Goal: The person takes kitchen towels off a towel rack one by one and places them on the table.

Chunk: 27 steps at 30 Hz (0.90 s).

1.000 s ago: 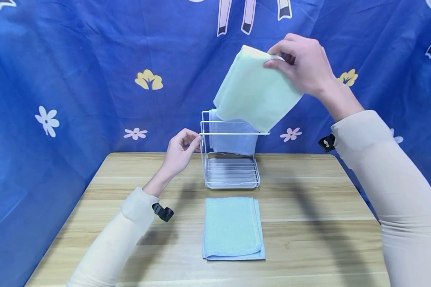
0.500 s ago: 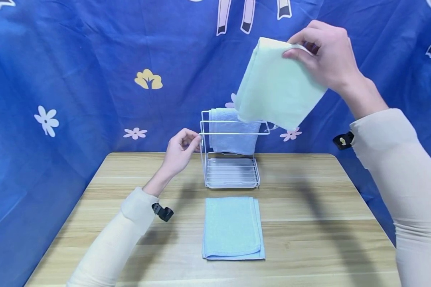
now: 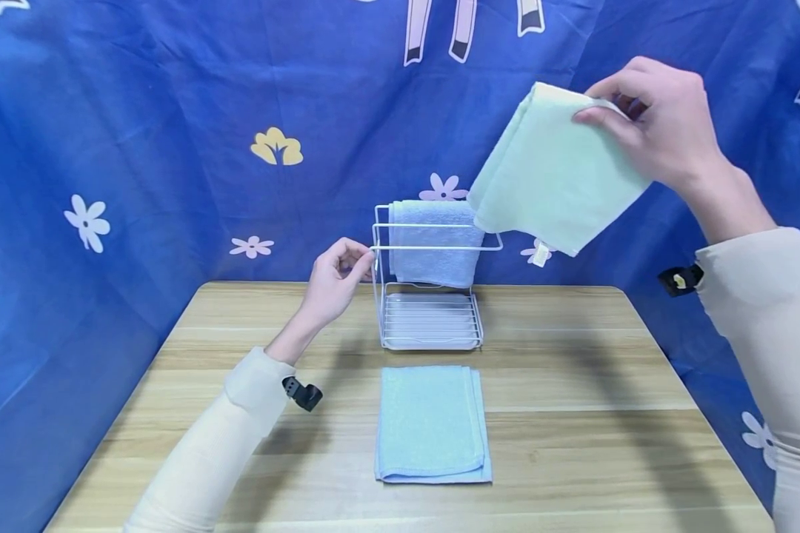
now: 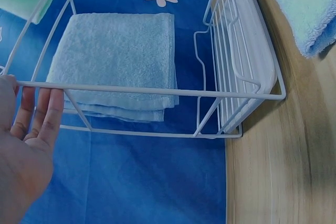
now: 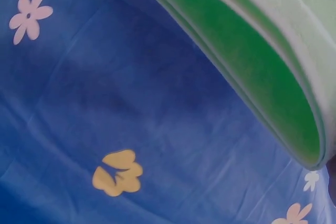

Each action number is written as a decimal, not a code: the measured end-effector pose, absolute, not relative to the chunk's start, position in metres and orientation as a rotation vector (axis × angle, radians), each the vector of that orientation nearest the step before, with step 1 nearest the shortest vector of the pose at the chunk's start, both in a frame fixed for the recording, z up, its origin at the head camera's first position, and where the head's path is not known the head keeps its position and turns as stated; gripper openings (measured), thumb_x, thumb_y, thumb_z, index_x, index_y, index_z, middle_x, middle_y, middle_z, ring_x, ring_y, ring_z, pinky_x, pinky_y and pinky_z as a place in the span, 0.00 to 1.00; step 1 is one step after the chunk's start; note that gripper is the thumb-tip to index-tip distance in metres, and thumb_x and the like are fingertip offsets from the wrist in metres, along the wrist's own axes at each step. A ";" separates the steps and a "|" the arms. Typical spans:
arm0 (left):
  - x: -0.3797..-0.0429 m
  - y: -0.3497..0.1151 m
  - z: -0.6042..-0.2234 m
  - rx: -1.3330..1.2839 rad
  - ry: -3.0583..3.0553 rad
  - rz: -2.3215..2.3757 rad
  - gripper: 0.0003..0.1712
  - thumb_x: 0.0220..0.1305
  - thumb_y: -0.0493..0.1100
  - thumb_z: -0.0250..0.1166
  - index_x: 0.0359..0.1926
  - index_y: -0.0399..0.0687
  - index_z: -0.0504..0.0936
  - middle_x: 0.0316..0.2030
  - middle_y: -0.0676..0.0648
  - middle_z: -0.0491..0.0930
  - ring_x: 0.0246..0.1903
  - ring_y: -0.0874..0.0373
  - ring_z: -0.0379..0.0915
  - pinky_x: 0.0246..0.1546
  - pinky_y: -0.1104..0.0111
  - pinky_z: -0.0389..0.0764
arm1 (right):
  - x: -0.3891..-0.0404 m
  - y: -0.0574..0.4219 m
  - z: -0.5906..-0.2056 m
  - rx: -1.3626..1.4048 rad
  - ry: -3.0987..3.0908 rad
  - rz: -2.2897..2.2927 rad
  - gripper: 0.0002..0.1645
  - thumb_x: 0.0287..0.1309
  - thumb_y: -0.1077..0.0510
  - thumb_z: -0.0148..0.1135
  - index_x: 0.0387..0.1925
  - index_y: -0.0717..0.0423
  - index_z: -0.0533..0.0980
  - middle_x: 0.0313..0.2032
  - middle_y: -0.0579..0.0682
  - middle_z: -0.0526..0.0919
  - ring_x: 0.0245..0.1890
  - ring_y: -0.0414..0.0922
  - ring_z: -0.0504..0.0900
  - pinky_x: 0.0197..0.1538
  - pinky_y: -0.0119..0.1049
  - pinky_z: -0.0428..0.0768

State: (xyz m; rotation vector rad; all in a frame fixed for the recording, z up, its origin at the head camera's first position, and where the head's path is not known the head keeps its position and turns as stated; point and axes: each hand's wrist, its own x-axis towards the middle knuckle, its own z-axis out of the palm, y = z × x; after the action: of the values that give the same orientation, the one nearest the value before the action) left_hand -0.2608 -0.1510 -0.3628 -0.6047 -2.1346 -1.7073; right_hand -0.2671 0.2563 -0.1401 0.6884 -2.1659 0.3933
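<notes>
My left hand point(image 3: 336, 277) grips the upper left corner of a white wire rack point(image 3: 433, 249), its fingers around the side bar in the left wrist view. Over the rack's back rail hangs a folded blue towel point(image 3: 433, 266). Up to the right, clear of the rack, my right hand point(image 3: 667, 122) pinches a folded pale green towel point(image 3: 560, 170) by its top edge. That towel hangs tilted, with a small white tag at its lower edge. In the right wrist view the green towel point(image 5: 310, 3) shows an open fold; the fingers are out of sight there.
A folded light blue towel point(image 3: 430, 422) lies flat on the wooden table point(image 3: 567, 459) in front of the rack. Beneath the rack's bottom wires sits a white tray point(image 4: 262, 40). A blue patterned curtain point(image 3: 173, 148) closes off the back and sides.
My right hand has carried the green towel rightward, away from above the rack, first rising and then dropping slightly. More of the hanging blue towel now shows. My left hand has stayed put.
</notes>
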 end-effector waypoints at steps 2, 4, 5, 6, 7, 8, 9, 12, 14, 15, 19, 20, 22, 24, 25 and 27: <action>-0.261 -0.151 -0.363 -0.603 -2.133 -1.709 0.09 0.76 0.37 0.64 0.46 0.32 0.81 0.35 0.33 0.82 0.32 0.54 0.84 0.38 0.68 0.92 | -0.266 0.263 -0.145 0.703 -2.151 0.383 0.16 0.63 0.57 0.76 0.46 0.65 0.87 0.35 0.62 0.83 0.33 0.14 0.61 0.38 0.09 0.61; -0.261 -0.151 -0.363 -0.603 -2.132 -1.709 0.09 0.76 0.38 0.64 0.46 0.32 0.81 0.35 0.35 0.82 0.32 0.55 0.84 0.38 0.69 0.91 | -0.265 0.269 -0.150 0.708 -2.141 0.379 0.15 0.62 0.58 0.76 0.44 0.66 0.87 0.33 0.62 0.83 0.32 0.13 0.61 0.38 0.09 0.60; -0.261 -0.151 -0.364 -0.603 -2.133 -1.708 0.09 0.76 0.38 0.64 0.46 0.32 0.81 0.34 0.37 0.82 0.31 0.57 0.84 0.38 0.71 0.91 | -0.264 0.272 -0.153 0.712 -2.136 0.377 0.14 0.62 0.59 0.76 0.44 0.66 0.87 0.33 0.61 0.83 0.32 0.13 0.61 0.37 0.09 0.60; -0.261 -0.151 -0.364 -0.604 -2.133 -1.709 0.09 0.76 0.38 0.64 0.46 0.32 0.81 0.34 0.40 0.83 0.31 0.59 0.84 0.38 0.72 0.91 | -0.263 0.275 -0.156 0.713 -2.136 0.372 0.14 0.61 0.59 0.76 0.43 0.66 0.87 0.32 0.61 0.82 0.32 0.14 0.61 0.37 0.09 0.60; -0.261 -0.151 -0.364 -0.604 -2.135 -1.708 0.09 0.76 0.38 0.64 0.46 0.32 0.81 0.33 0.44 0.83 0.31 0.61 0.83 0.38 0.73 0.90 | -0.262 0.277 -0.159 0.713 -2.138 0.367 0.14 0.61 0.59 0.77 0.43 0.66 0.87 0.32 0.61 0.83 0.32 0.13 0.61 0.37 0.09 0.59; -0.261 -0.151 -0.365 -0.604 -2.136 -1.706 0.09 0.76 0.38 0.64 0.46 0.32 0.81 0.33 0.48 0.83 0.31 0.64 0.83 0.38 0.74 0.90 | -0.261 0.280 -0.163 0.701 -2.146 0.370 0.14 0.61 0.59 0.77 0.43 0.65 0.87 0.32 0.61 0.83 0.32 0.13 0.61 0.37 0.08 0.60; -0.261 -0.150 -0.365 -0.606 -2.137 -1.705 0.09 0.76 0.38 0.64 0.46 0.32 0.81 0.32 0.52 0.82 0.31 0.66 0.82 0.38 0.74 0.90 | -0.260 0.282 -0.166 0.696 -2.154 0.368 0.14 0.60 0.59 0.77 0.43 0.65 0.87 0.32 0.61 0.83 0.32 0.13 0.61 0.38 0.08 0.60; -0.260 -0.150 -0.365 -0.608 -2.134 -1.705 0.09 0.76 0.38 0.65 0.46 0.33 0.81 0.31 0.60 0.81 0.31 0.62 0.83 0.38 0.71 0.91 | -0.257 0.288 -0.175 0.692 -2.167 0.372 0.13 0.60 0.60 0.77 0.43 0.65 0.87 0.33 0.61 0.84 0.34 0.12 0.62 0.39 0.07 0.61; -0.260 -0.150 -0.365 -0.608 -2.134 -1.701 0.09 0.76 0.38 0.65 0.46 0.33 0.81 0.31 0.58 0.82 0.32 0.55 0.84 0.39 0.70 0.91 | -0.255 0.293 -0.181 0.690 -2.165 0.391 0.13 0.60 0.60 0.77 0.43 0.65 0.87 0.33 0.60 0.84 0.34 0.11 0.62 0.39 0.06 0.62; -0.260 -0.150 -0.365 -0.610 -2.132 -1.702 0.09 0.76 0.38 0.65 0.46 0.33 0.81 0.32 0.54 0.82 0.32 0.52 0.84 0.39 0.70 0.91 | -0.254 0.295 -0.183 0.692 -2.160 0.399 0.12 0.60 0.61 0.77 0.42 0.65 0.87 0.32 0.59 0.84 0.34 0.11 0.62 0.39 0.07 0.62; -0.260 -0.149 -0.365 -0.620 -2.129 -1.702 0.08 0.76 0.38 0.64 0.46 0.33 0.81 0.34 0.35 0.82 0.33 0.46 0.84 0.38 0.74 0.90 | -0.251 0.305 -0.193 0.701 -2.126 0.439 0.10 0.57 0.65 0.78 0.40 0.66 0.86 0.30 0.48 0.81 0.33 0.12 0.63 0.39 0.08 0.63; -0.260 -0.149 -0.365 -0.621 -2.128 -1.702 0.08 0.76 0.38 0.64 0.46 0.33 0.81 0.35 0.31 0.81 0.33 0.47 0.84 0.38 0.75 0.89 | -0.250 0.307 -0.194 0.698 -2.121 0.447 0.10 0.57 0.65 0.78 0.39 0.67 0.86 0.30 0.43 0.80 0.33 0.13 0.63 0.39 0.08 0.63; -0.260 -0.149 -0.365 -0.620 -2.125 -1.702 0.08 0.76 0.37 0.64 0.46 0.33 0.81 0.35 0.28 0.80 0.32 0.50 0.84 0.38 0.75 0.89 | -0.248 0.312 -0.197 0.684 -2.122 0.461 0.11 0.57 0.65 0.78 0.39 0.68 0.85 0.32 0.31 0.76 0.33 0.12 0.64 0.39 0.07 0.64; -0.260 -0.149 -0.365 -0.614 -2.120 -1.709 0.08 0.76 0.36 0.64 0.45 0.33 0.81 0.34 0.30 0.81 0.32 0.53 0.84 0.38 0.74 0.90 | -0.246 0.316 -0.200 0.660 -2.137 0.464 0.12 0.59 0.64 0.78 0.40 0.68 0.85 0.35 0.21 0.70 0.32 0.12 0.64 0.39 0.06 0.64; -0.261 -0.149 -0.365 -0.611 -2.118 -1.713 0.07 0.76 0.36 0.64 0.45 0.32 0.81 0.34 0.33 0.81 0.31 0.53 0.84 0.38 0.73 0.90 | -0.244 0.318 -0.201 0.653 -2.146 0.464 0.12 0.59 0.63 0.77 0.40 0.69 0.85 0.35 0.18 0.69 0.32 0.12 0.64 0.39 0.05 0.64; -0.261 -0.149 -0.365 -0.606 -2.116 -1.716 0.08 0.75 0.36 0.64 0.45 0.32 0.81 0.32 0.39 0.82 0.31 0.53 0.84 0.38 0.71 0.91 | -0.240 0.322 -0.204 0.630 -2.169 0.455 0.12 0.60 0.63 0.77 0.40 0.69 0.84 0.35 0.14 0.67 0.32 0.10 0.64 0.40 0.04 0.64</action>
State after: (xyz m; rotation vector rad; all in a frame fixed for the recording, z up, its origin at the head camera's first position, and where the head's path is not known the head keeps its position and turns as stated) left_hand -0.2608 -0.1491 -0.3653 -0.6059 -2.1165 -1.7163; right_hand -0.2402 0.3222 -0.2041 0.6299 -2.1688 0.4554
